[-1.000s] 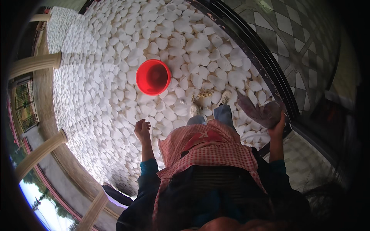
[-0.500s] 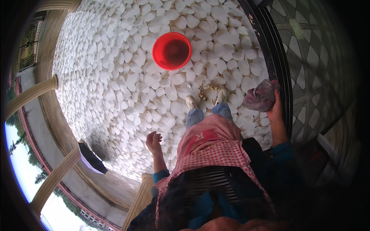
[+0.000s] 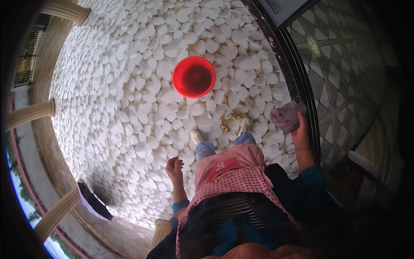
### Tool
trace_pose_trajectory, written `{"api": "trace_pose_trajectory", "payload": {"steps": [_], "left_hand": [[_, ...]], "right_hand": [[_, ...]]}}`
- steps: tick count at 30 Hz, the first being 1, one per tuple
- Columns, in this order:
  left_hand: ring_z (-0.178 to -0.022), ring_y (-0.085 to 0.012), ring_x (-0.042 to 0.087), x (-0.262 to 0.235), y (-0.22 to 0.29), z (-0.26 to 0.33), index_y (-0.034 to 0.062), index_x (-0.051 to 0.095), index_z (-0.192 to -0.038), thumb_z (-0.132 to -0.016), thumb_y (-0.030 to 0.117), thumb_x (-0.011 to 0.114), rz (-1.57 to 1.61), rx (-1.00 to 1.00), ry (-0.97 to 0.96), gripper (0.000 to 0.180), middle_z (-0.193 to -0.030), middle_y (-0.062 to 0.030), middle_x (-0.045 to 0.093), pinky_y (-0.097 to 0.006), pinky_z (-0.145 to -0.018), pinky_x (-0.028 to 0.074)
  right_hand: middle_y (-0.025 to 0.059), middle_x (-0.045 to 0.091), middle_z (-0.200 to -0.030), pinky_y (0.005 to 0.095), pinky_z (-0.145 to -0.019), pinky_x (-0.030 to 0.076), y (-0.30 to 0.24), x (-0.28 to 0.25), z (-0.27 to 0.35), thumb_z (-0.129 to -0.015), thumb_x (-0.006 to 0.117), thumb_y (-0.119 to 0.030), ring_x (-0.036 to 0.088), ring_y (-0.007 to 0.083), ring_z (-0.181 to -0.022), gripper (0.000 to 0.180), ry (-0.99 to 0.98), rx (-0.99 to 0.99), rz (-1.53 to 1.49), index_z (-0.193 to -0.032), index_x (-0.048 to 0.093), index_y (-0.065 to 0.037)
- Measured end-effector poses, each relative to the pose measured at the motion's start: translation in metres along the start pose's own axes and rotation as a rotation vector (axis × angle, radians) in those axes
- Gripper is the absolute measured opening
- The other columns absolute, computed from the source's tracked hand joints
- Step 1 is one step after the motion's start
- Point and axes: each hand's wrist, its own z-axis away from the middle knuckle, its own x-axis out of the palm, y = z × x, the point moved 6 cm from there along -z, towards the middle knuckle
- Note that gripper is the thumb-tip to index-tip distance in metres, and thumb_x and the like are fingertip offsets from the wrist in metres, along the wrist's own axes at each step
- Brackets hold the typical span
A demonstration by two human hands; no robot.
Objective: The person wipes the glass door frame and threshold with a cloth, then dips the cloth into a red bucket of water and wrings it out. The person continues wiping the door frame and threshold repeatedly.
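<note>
The purple cloth (image 3: 286, 116) is bunched in your right hand (image 3: 298, 131), out at about three o'clock from your feet, level with the dark door track (image 3: 297, 82) that divides the white pebble floor (image 3: 120, 86) from the patterned tile floor (image 3: 345, 64). Your fingers are wrapped shut round the wad, which hangs in the air clear of the ground.

Your left hand (image 3: 174, 166) is empty, fingers loosely curled and half open, hanging at about eight o'clock from your shoes and touching nothing.

Compared with half a second ago, the view has swung: the red bucket (image 3: 194, 77) now sits nearer the middle of the frame, at twelve o'clock from your feet and well apart from them. Your right arm has kept the cloth at your side rather than moving it toward the bucket. By my reading, you have straightened up and are facing the bucket more squarely, while the cloth remains just carried, not yet put to any surface.

Between your shoes (image 3: 196, 137) lies a small yellowish scatter (image 3: 230, 120) on the pebbles, close to your toes. A dark flat object (image 3: 92, 200) lies at seven o'clock near the pale pillars (image 3: 30, 114).
</note>
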Motion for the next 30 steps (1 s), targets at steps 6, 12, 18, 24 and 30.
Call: {"api": "trace_pose_trajectory", "payload": {"steps": [6, 12, 18, 24, 30], "left_hand": [[-0.064, -0.0141, 0.064, -0.103, 0.015, -0.067, 0.0003, 0.063, -0.101, -0.092, 0.012, 0.056, 0.016, 0.105, 0.002, 0.017, -0.079, -0.0091, 0.068, -0.024, -0.055, 0.048], [-0.061, -0.0138, 0.063, -0.196, 0.045, -0.118, 0.0023, 0.063, -0.101, -0.092, 0.012, 0.055, 0.089, 0.173, 0.143, 0.015, -0.078, -0.0092, 0.068, -0.023, -0.051, 0.047], [-0.06, -0.0149, 0.064, -0.178, 0.054, -0.146, 0.0006, 0.062, -0.101, -0.091, 0.01, 0.055, 0.207, 0.127, 0.088, 0.015, -0.078, -0.0104, 0.068, -0.023, -0.051, 0.047], [-0.062, -0.0141, 0.064, -0.129, 0.099, -0.157, -0.0003, 0.062, -0.099, -0.092, 0.011, 0.056, 0.141, 0.212, -0.09, 0.015, -0.078, -0.0099, 0.068, -0.023, -0.054, 0.047], [-0.063, -0.0145, 0.064, -0.13, 0.144, -0.201, -0.0021, 0.062, -0.098, -0.091, 0.011, 0.056, 0.09, 0.284, -0.075, 0.016, -0.078, -0.0106, 0.068, -0.023, -0.054, 0.048]], "right_hand": [[0.0069, 0.054, -0.125, 0.0424, -0.091, 0.048, 0.052, 0.031, 0.063, -0.083, 0.071, -0.039, 0.055, 0.023, -0.113, 0.055, 0.144, 0.016, -0.021, -0.127, 0.051, -0.012], [0.0078, 0.053, -0.125, 0.0439, -0.083, 0.05, 0.06, 0.107, 0.091, -0.081, 0.072, -0.039, 0.054, 0.0235, -0.111, 0.057, 0.088, -0.003, 0.027, -0.125, 0.05, -0.012], [0.0073, 0.058, -0.117, 0.0395, -0.076, 0.053, 0.038, 0.162, 0.111, -0.079, 0.074, -0.037, 0.058, 0.0207, -0.104, 0.056, 0.103, -0.017, 0.338, -0.123, 0.052, -0.01], [0.0044, 0.067, -0.102, 0.035, -0.069, 0.055, 0.064, 0.216, 0.103, -0.081, 0.074, -0.039, 0.065, 0.0173, -0.086, 0.05, -0.002, -0.007, 0.134, -0.117, 0.06, -0.007], [0.0058, 0.067, -0.096, 0.036, -0.053, 0.052, 0.092, 0.254, 0.057, -0.081, 0.067, -0.058, 0.066, 0.0201, -0.079, 0.059, 0.058, 0.203, 0.125, -0.113, 0.06, -0.009]]}}
